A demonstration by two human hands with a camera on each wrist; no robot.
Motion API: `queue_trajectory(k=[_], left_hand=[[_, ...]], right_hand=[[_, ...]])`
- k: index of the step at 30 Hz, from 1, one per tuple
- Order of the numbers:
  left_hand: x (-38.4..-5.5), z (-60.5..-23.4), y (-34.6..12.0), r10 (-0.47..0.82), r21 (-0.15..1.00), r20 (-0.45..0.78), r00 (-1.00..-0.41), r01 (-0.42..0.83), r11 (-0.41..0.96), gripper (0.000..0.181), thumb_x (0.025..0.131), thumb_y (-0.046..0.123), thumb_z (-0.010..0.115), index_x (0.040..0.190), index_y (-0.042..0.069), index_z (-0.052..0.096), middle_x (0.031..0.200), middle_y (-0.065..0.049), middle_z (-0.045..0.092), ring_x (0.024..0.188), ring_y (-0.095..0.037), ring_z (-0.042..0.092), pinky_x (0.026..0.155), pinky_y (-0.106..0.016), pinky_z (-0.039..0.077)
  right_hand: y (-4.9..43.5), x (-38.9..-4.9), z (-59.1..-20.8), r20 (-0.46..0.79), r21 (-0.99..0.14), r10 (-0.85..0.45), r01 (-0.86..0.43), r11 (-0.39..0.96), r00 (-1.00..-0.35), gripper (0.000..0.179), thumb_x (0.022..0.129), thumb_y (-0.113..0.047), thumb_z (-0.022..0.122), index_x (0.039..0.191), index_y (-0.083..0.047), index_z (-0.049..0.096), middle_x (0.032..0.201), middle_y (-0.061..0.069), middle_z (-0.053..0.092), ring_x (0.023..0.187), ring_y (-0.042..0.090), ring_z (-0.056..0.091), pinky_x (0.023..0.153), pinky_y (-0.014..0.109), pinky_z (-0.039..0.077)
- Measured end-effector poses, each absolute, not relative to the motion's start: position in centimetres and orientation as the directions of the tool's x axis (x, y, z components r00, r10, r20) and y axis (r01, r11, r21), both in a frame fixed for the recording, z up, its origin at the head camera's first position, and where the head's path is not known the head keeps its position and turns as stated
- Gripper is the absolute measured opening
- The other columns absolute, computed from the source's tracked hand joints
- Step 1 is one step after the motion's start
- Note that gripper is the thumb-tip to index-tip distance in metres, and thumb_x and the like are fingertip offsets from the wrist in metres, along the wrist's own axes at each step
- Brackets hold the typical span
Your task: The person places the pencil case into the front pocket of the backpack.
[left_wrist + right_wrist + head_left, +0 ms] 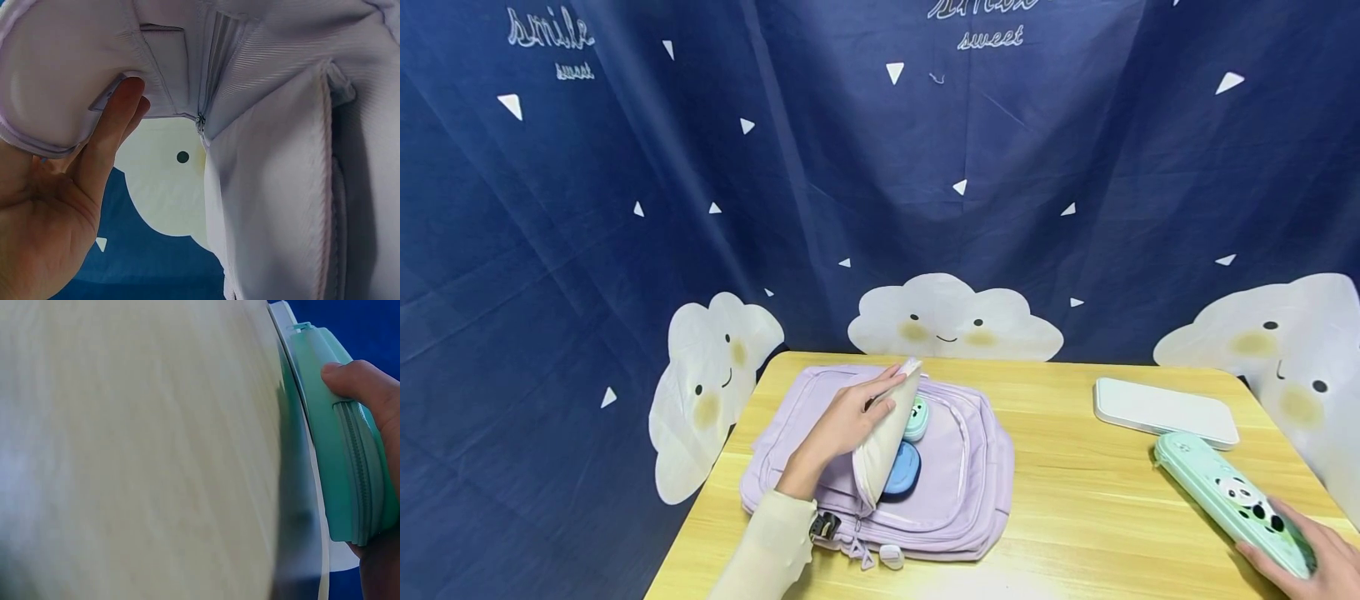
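A lilac backpack (936, 521) lies flat on the table with its front pocket flap (880, 450) folded up. My left hand (846, 417) holds that flap by its upper edge; in the left wrist view the left hand (69, 206) has the lilac fabric between thumb and fingers. Behind the flap sit a blue case (904, 471) and a small mint item with a panda print (917, 419), both partly hidden. At the far right my right hand (1322, 554) grips a mint-green pencil case (1210, 483) with a panda on it. The right wrist view shows its zipper side.
Behind the pencil case a flat white box (1165, 408) lies on the wooden table (1060, 492). A dark blue curtain (880, 183) with clouds and triangles hangs at the back and left. Zipper pulls (861, 554) dangle at the backpack's near edge.
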State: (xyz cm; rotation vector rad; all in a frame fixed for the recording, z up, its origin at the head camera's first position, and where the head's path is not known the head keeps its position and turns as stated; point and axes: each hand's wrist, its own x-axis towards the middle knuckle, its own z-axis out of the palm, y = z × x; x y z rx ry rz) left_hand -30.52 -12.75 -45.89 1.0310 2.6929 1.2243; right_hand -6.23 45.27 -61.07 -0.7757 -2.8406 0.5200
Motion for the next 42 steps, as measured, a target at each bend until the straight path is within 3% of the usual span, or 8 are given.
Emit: queue_trajectory(k=[9, 13, 23, 31, 42], left_hand=[[-30.5, -45.9, -12.8, 0.566, 0.672, 0.257, -0.783, 0.566, 0.477, 0.047, 0.11, 0.012, 0.063, 0.157, 0.014, 0.06, 0.168, 0.004, 0.049, 0.158, -0.027, 0.044, 0.131, -0.052, 0.036], [-30.4, -45.9, -12.8, 0.566, 0.672, 0.262, -0.782, 0.568, 0.475, 0.047, 0.11, 0.012, 0.063, 0.157, 0.013, 0.06, 0.168, 0.004, 0.049, 0.158, -0.024, 0.045, 0.132, -0.048, 0.036], [-30.5, -46.0, -12.8, 0.57, 0.684, 0.24, -0.786, 0.554, 0.475, 0.047, 0.111, 0.013, 0.063, 0.158, 0.015, 0.059, 0.169, 0.006, 0.048, 0.159, -0.023, 0.043, 0.133, -0.046, 0.034], [-30.6, -46.0, -12.7, 0.567, 0.686, 0.216, -0.795, 0.537, 0.491, 0.047, 0.111, 0.015, 0.062, 0.158, 0.017, 0.059, 0.169, 0.01, 0.046, 0.159, -0.016, 0.041, 0.134, -0.041, 0.033], [-30.5, -45.9, -12.7, 0.574, 0.695, 0.222, -0.788, 0.541, 0.473, 0.046, 0.111, 0.014, 0.061, 0.158, 0.015, 0.059, 0.169, 0.007, 0.047, 0.16, -0.026, 0.042, 0.134, -0.045, 0.033]], right_hand=[[45.2, -7.3, -60.7, 0.16, -0.403, 0.358, 0.27, 0.874, -0.92, 0.095, 0.092, -0.047, 0.085, 0.149, 0.018, 0.047, 0.132, 0.053, 0.051, 0.111, 0.063, 0.055, 0.081, 0.068, 0.047], [44.7, -7.6, -60.8, 0.165, -0.409, 0.332, 0.242, 0.88, -0.929, 0.095, 0.094, -0.045, 0.083, 0.152, 0.018, 0.042, 0.134, 0.054, 0.049, 0.114, 0.065, 0.052, 0.085, 0.073, 0.045], [43.0, -8.4, -60.6, 0.246, -0.436, 0.279, 0.152, 0.887, -0.928, 0.09, 0.094, -0.041, 0.085, 0.155, 0.012, 0.043, 0.135, 0.049, 0.05, 0.118, 0.063, 0.048, 0.093, 0.072, 0.038], [41.5, -9.0, -60.0, 0.253, -0.452, 0.268, 0.132, 0.882, -0.93, 0.09, 0.095, -0.04, 0.084, 0.158, 0.01, 0.042, 0.139, 0.048, 0.05, 0.122, 0.063, 0.045, 0.097, 0.072, 0.037], [40.1, -9.7, -59.8, 0.331, -0.471, 0.202, 0.024, 0.882, -0.922, 0.088, 0.091, -0.034, 0.089, 0.159, 0.004, 0.047, 0.141, 0.044, 0.054, 0.123, 0.06, 0.047, 0.095, 0.072, 0.037]])
